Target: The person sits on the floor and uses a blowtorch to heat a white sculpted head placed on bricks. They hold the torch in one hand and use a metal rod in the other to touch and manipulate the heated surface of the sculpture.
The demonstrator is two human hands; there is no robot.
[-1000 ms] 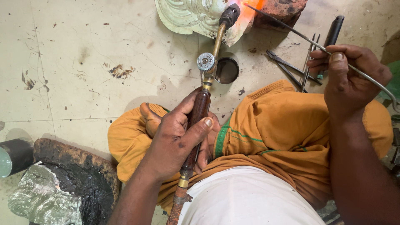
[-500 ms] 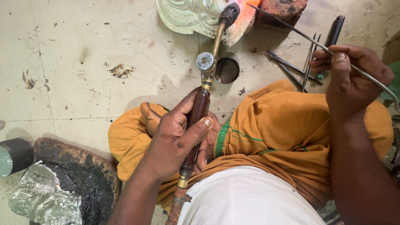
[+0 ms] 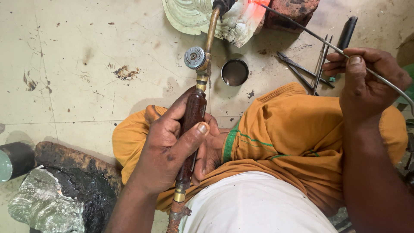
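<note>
Head view, the only one. My left hand (image 3: 172,146) is wrapped tight around the dark red-brown handle of the torch (image 3: 194,116), thumb laid across it, fingers curled underneath. The torch's long axis runs near-to-far, leaning slightly right as it goes away from me: hose end at my lap, brass neck past the knurled valve knob (image 3: 195,58), dark tip (image 3: 223,5) at the far edge of view. The tip sits right at the pale green metal piece (image 3: 189,17), with a red-orange glow (image 3: 254,11) just right of the tip, beside a brick (image 3: 293,11).

My right hand (image 3: 366,82) pinches a thin metal rod (image 3: 302,32) between thumb and fingers, the rest curled in. The rod runs from that hand far-left toward the glow; its far end lies at the glowing spot, contact I cannot tell. So the hot spot is far and left of my right hand and straight far from my left; the rod and torch converge there.

On the floor (image 3: 86,43) between: a small round tin (image 3: 235,72) just right of the torch neck, tweezers and a dark-handled tool (image 3: 345,32) near my right hand. Charred block (image 3: 69,172) near left. Orange cloth (image 3: 280,138) covers my legs.
</note>
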